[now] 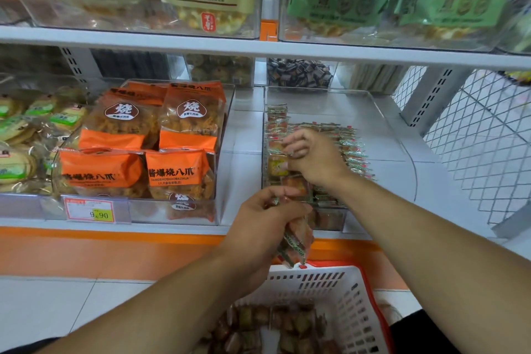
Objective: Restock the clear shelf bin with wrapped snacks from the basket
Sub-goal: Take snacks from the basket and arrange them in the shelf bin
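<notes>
The clear shelf bin (382, 112) sits on the lower shelf at centre right, with rows of small wrapped snacks (352, 146) lined up inside. My right hand (309, 156) is inside the bin, fingers curled, pinching one wrapped snack against the rows at the bin's left side. My left hand (264, 224) hovers just in front of the bin's front wall and grips a bunch of wrapped snacks (296, 244) that hang down from its fist. Below, the white basket (353, 290) with a red rim holds several more wrapped snacks (258, 327).
Left of the bin stands another clear bin with orange snack bags (149, 146) and a 9.90 price tag (90, 210). Green-wrapped cakes (20, 135) lie at far left. A shelf board (258, 47) runs overhead with bagged goods. A wire mesh panel (482, 146) closes the right side.
</notes>
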